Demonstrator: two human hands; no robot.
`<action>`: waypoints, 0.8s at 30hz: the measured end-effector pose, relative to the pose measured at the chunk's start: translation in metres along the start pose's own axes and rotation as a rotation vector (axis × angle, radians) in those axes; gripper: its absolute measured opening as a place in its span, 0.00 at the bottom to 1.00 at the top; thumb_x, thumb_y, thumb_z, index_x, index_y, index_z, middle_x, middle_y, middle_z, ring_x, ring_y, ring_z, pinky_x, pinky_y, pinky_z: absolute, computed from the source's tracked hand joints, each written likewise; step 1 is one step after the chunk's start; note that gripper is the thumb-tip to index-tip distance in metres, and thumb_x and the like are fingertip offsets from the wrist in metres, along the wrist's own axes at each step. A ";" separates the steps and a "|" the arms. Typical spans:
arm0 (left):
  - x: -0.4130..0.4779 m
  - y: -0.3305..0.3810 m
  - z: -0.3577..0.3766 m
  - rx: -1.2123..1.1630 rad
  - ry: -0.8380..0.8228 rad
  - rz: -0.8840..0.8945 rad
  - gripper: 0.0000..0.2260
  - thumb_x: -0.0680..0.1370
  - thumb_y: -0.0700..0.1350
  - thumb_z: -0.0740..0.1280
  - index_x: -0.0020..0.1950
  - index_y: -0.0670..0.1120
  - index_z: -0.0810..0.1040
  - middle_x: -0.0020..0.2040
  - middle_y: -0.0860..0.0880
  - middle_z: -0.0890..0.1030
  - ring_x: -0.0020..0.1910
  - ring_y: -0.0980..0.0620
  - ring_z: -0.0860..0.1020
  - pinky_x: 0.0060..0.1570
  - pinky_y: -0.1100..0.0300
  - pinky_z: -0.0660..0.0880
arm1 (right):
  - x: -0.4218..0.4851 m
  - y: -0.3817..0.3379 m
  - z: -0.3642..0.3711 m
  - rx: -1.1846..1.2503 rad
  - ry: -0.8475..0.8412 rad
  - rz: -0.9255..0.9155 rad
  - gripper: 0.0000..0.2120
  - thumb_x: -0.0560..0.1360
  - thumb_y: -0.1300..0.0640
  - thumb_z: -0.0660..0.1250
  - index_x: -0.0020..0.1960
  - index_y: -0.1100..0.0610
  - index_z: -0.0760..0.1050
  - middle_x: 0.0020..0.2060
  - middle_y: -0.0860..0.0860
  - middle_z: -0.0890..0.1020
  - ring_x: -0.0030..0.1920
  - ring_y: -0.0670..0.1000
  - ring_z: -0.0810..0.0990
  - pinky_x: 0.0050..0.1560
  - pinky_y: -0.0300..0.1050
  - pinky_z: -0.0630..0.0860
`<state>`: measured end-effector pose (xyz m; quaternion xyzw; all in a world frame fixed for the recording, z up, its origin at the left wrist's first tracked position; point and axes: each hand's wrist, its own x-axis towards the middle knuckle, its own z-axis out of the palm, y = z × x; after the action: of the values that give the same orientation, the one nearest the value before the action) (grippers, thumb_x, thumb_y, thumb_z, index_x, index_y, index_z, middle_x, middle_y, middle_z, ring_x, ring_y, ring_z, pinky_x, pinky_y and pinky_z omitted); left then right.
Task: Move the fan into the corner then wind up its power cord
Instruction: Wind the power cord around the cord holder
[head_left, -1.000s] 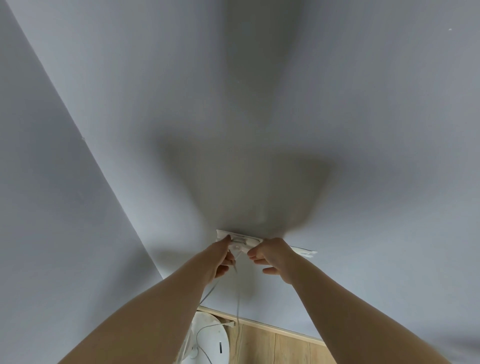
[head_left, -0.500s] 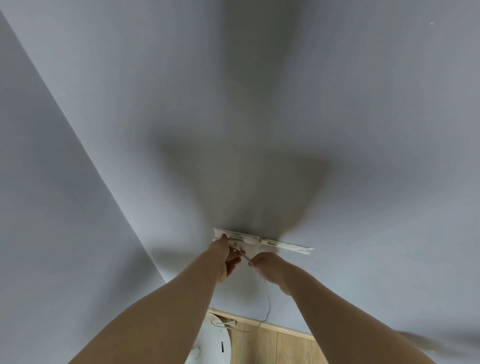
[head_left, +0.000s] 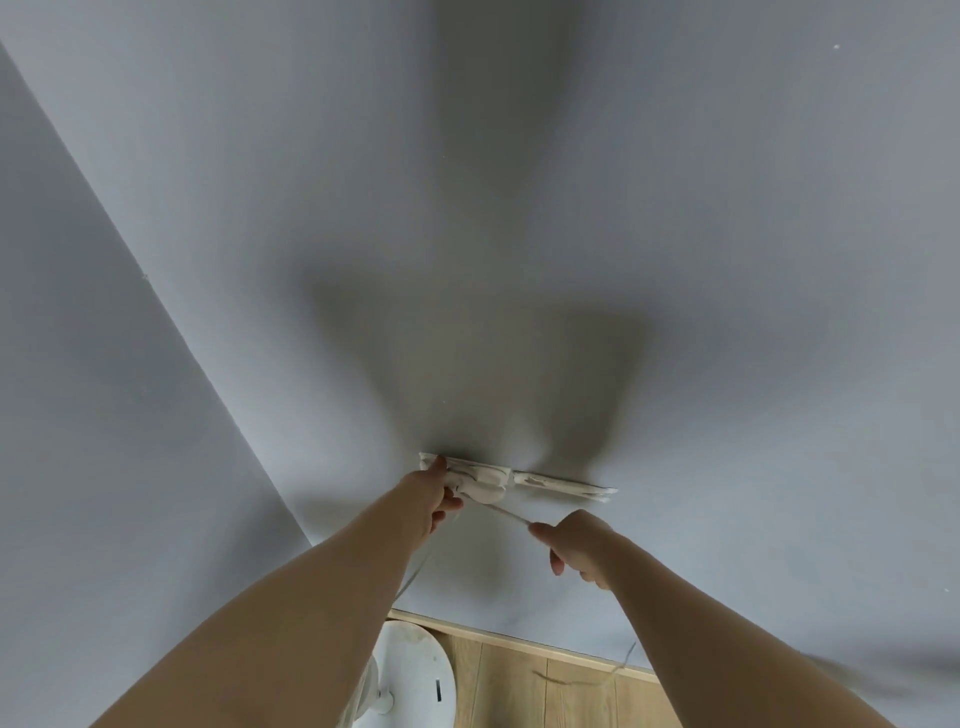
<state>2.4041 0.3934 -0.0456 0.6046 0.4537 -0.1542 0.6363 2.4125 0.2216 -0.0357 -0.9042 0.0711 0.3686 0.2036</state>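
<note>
Left hand (head_left: 439, 496) gripped the fan (head_left: 488, 483) near the wall; right hand (head_left: 576, 543) pinched the power cord (head_left: 506, 512), taut between both; slack lay on the floor (head_left: 519, 701).

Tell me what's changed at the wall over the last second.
The right hand moved right and down, away from the left hand, pinching the power cord and drawing a stretch of it taut from the white wall strip. The left hand stayed at the strip; the fan base stayed on the floor below.

White fan (head_left: 415, 670) (round base) upright, thin cord (head_left: 506, 512) taut
</note>
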 end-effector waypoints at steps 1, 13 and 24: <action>0.000 0.001 0.002 0.018 0.023 0.026 0.23 0.82 0.55 0.55 0.64 0.38 0.73 0.48 0.45 0.79 0.32 0.54 0.69 0.32 0.64 0.64 | 0.002 0.003 -0.002 -0.022 0.037 0.004 0.25 0.79 0.45 0.56 0.29 0.58 0.74 0.28 0.50 0.70 0.27 0.48 0.67 0.39 0.40 0.69; -0.011 -0.002 -0.002 0.178 0.017 0.033 0.18 0.82 0.52 0.56 0.61 0.40 0.74 0.36 0.47 0.72 0.31 0.53 0.66 0.32 0.63 0.63 | 0.001 0.000 -0.011 0.024 0.335 -0.043 0.05 0.77 0.59 0.55 0.47 0.56 0.68 0.34 0.48 0.71 0.42 0.54 0.74 0.43 0.41 0.68; -0.029 0.005 -0.020 1.015 0.085 0.383 0.18 0.83 0.40 0.51 0.69 0.38 0.69 0.67 0.41 0.75 0.66 0.44 0.74 0.63 0.57 0.70 | -0.017 -0.043 -0.029 0.832 0.183 -0.077 0.11 0.75 0.56 0.59 0.36 0.59 0.67 0.28 0.51 0.67 0.27 0.49 0.61 0.27 0.38 0.57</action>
<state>2.3842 0.4027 -0.0168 0.9134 0.2292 -0.2106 0.2622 2.4311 0.2482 0.0086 -0.7761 0.1977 0.2191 0.5573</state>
